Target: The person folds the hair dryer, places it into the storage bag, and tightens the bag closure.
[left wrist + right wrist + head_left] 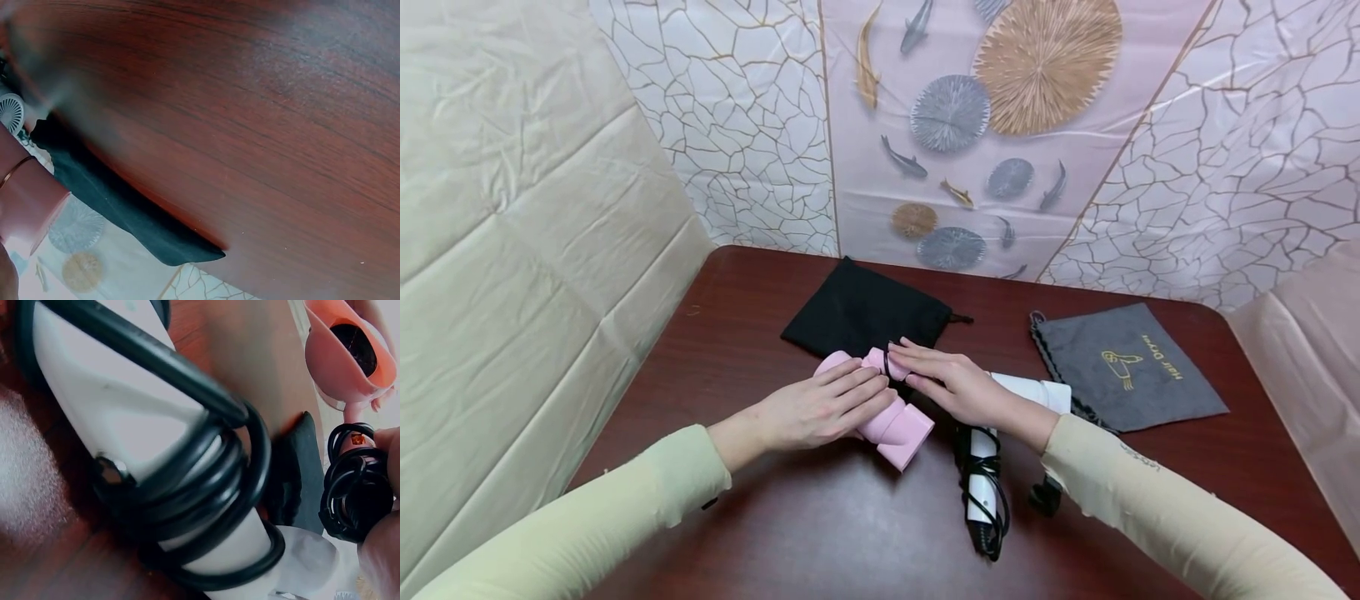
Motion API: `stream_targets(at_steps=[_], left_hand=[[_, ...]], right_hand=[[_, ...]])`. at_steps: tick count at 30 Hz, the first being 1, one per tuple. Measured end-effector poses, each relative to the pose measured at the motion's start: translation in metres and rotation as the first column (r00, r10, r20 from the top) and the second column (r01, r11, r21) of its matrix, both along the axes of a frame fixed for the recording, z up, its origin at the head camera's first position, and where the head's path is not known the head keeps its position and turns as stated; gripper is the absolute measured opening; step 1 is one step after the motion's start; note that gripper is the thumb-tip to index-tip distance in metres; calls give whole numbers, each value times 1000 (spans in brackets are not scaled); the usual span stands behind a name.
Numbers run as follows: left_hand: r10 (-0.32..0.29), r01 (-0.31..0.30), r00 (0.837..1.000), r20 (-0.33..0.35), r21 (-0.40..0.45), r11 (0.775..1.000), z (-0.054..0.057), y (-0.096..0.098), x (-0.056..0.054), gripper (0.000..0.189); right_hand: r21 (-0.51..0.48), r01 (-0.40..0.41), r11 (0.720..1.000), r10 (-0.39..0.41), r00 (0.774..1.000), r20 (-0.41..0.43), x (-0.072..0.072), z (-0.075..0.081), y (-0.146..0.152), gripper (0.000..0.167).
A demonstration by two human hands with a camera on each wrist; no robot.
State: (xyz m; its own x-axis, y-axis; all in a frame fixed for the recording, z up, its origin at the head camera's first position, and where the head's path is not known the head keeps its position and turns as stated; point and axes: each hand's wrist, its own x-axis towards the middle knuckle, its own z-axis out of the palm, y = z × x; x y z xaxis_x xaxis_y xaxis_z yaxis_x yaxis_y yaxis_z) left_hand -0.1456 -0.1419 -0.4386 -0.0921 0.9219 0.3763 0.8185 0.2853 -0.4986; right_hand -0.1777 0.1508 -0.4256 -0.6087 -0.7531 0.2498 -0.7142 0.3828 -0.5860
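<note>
A pink hair dryer (883, 421) is between the two hands at the middle of the table in the head view. My left hand (823, 407) grips its barrel from above, with the fingers draped across it. With my right hand (958, 385) I hold the handle, round which a black cord (359, 465) is wound in the right wrist view. Its pink nozzle (319, 369) faces the right wrist camera. Below my right forearm lies a white hair dryer (1026, 387), its handle (125, 425) wrapped in black cord. The forearm partly hides it.
A black drawstring bag (865, 308) lies flat behind the pink hair dryer. To the right, a grey drawstring bag (1165, 375) bears a gold hair dryer print. The dark wooden table (760, 533) ends at a patterned curtain (880, 225) at the back.
</note>
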Motion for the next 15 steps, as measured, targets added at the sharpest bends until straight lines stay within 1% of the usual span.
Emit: stream_targets(at_steps=[7, 15], left_hand=[[24, -24, 1000, -6, 1, 1000, -2, -2, 1, 52], [34, -34, 999, -14, -8, 999, 0, -1, 3, 49]], right_hand=[[-33, 16, 999, -15, 999, 30, 2, -1, -4, 43], [-54, 23, 998, -21, 999, 37, 5, -1, -5, 42]])
